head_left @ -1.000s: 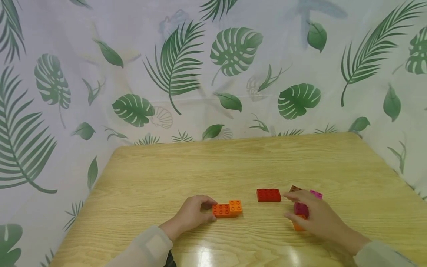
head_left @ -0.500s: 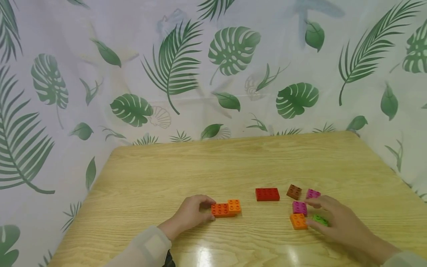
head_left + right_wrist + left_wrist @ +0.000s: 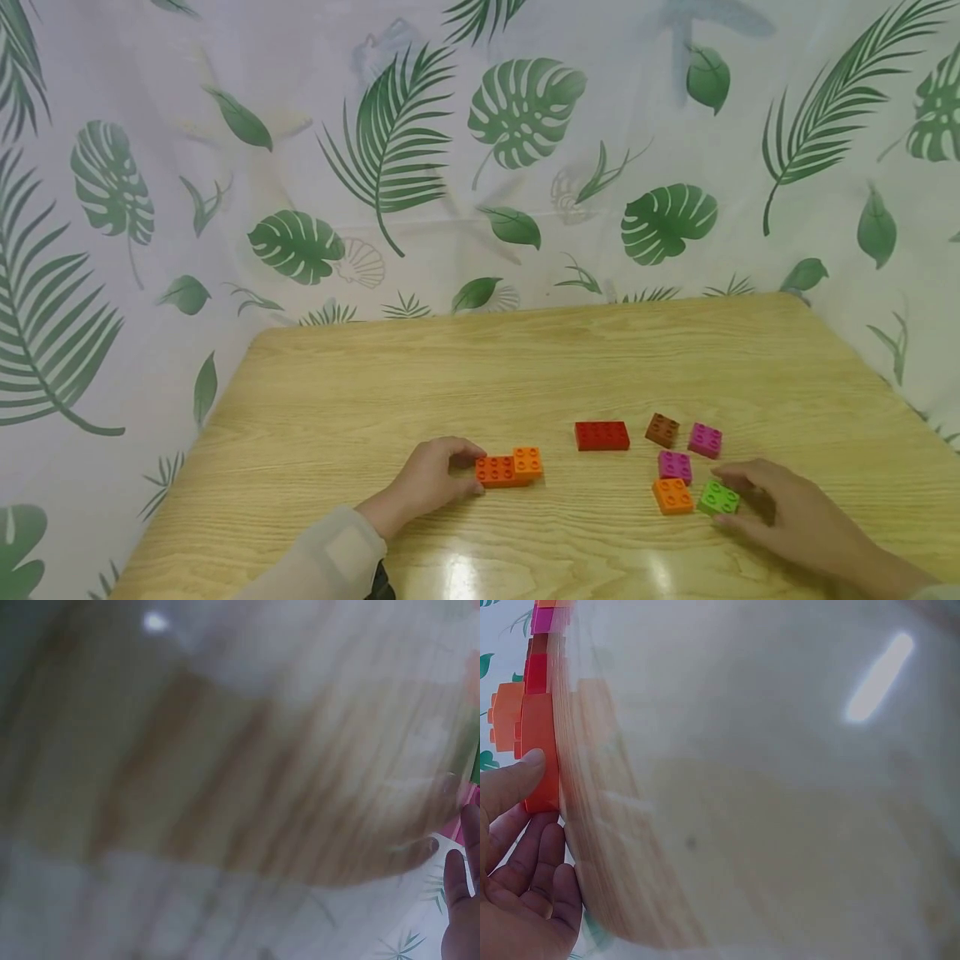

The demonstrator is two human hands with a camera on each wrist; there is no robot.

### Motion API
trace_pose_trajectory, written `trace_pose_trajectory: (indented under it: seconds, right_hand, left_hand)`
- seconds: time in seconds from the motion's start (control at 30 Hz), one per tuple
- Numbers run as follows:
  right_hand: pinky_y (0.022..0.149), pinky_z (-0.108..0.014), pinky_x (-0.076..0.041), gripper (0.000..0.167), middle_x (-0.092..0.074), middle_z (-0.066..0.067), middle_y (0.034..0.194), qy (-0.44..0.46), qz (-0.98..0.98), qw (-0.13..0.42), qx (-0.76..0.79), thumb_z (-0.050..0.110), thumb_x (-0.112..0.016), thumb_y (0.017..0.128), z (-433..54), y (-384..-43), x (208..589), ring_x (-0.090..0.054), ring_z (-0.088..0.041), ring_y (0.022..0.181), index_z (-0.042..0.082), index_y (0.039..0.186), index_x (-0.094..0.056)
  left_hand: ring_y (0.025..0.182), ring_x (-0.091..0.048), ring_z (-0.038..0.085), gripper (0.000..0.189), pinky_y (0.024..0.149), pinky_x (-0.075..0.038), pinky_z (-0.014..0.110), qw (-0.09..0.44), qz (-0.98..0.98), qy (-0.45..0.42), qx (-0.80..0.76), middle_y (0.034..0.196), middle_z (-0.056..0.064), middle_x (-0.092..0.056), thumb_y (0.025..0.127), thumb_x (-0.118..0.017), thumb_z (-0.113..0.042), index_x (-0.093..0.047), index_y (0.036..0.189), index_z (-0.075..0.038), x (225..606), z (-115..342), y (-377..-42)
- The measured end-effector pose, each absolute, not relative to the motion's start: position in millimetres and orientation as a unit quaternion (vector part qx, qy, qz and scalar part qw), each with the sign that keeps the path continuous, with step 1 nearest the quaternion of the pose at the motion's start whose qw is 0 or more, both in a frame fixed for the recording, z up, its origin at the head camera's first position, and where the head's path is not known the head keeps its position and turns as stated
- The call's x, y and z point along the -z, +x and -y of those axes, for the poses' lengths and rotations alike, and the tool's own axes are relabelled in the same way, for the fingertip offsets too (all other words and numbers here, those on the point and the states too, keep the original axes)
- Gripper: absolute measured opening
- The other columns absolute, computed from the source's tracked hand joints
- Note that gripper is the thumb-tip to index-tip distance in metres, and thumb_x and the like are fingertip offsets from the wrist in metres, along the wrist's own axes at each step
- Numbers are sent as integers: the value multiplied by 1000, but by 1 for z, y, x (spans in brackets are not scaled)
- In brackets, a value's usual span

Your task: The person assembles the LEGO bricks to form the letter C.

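My left hand [image 3: 435, 477] holds the left end of a long dark-orange toy brick [image 3: 495, 472] between thumb and fingers. A small light-orange brick [image 3: 527, 461] is stacked on its right end. In the left wrist view the thumb presses against the side of the dark-orange brick [image 3: 541, 735], and the light-orange brick [image 3: 508, 716] shows its studs. My right hand [image 3: 798, 518] has thumb and forefinger on either side of a lime-green brick [image 3: 718, 497] lying on the table. The right wrist view catches only a few fingers and a sliver of the green brick [image 3: 477, 766].
A long red brick [image 3: 602, 436] lies flat between the hands. To its right are a brown brick [image 3: 662, 429], two magenta bricks, one farther back [image 3: 706, 440] and one nearer [image 3: 675, 467], and an orange brick [image 3: 672, 496] beside the green one. Leaf-print cloth [image 3: 420, 275] hangs behind the wooden table [image 3: 420, 367].
My right hand has moved right and toward me from over the small bricks, uncovering them, and its fingertips are now at the green brick. The left hand stays on its brick.
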State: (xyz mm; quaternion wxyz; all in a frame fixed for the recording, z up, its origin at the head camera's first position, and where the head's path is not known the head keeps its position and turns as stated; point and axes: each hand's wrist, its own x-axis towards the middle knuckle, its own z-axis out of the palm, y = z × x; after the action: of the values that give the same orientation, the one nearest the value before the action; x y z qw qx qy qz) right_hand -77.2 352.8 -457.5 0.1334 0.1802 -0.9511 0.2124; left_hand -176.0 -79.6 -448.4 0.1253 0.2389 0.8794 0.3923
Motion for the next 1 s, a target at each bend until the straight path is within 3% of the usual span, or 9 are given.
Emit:
trace_pose_trajectory:
  seconds: [0.13, 0.63, 1.0]
  right_hand:
    - [71, -28, -52, 39, -62, 13, 99, 170, 956, 119, -209, 35, -82, 74, -355, -77, 458, -57, -3, 87, 15, 104, -67]
    - [64, -25, -51, 33, -59, 17, 89, 160, 956, 114, -216, 31, -83, 74, -355, -77, 458, -54, 2, 77, 17, 99, -67]
    - [64, -31, -51, 38, -54, 21, 87, 196, 947, 176, -186, 25, -86, 70, -346, -92, 438, -52, -2, 76, 19, 103, -68]
  left_hand:
    - [103, -59, 20, 36, 89, -48, 36, 126, -880, 238, -391, 110, 1, -64, 80, -79, -19, -68, 113, -10, 447, 80, -176]
    - [100, -60, 19, 36, 87, -48, 35, 121, -885, 240, -381, 108, 0, -65, 78, -80, -18, -69, 111, -10, 448, 79, -176]
    - [100, -59, 19, 36, 87, -48, 34, 122, -882, 239, -387, 107, 0, -65, 78, -80, -18, -69, 111, -9, 449, 79, -177]
